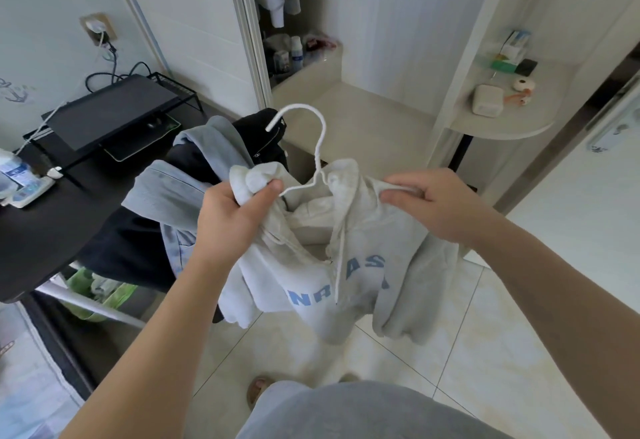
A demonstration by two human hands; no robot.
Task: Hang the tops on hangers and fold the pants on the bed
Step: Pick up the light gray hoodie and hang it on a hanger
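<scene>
White wire hanger [313,147] sits inside the grey hoodie [349,265]. Left hand [235,216] grips one shoulder; right hand [433,203] pinches the other.

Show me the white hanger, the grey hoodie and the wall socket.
white hanger [316,158], head view, neck below hook.
grey hoodie [360,303], head view, lettered front.
wall socket [105,22], head view, its faceplate.

Pale grey hoodie [349,286] with blue lettering, white hanger [320,133], black desk [41,230].
</scene>
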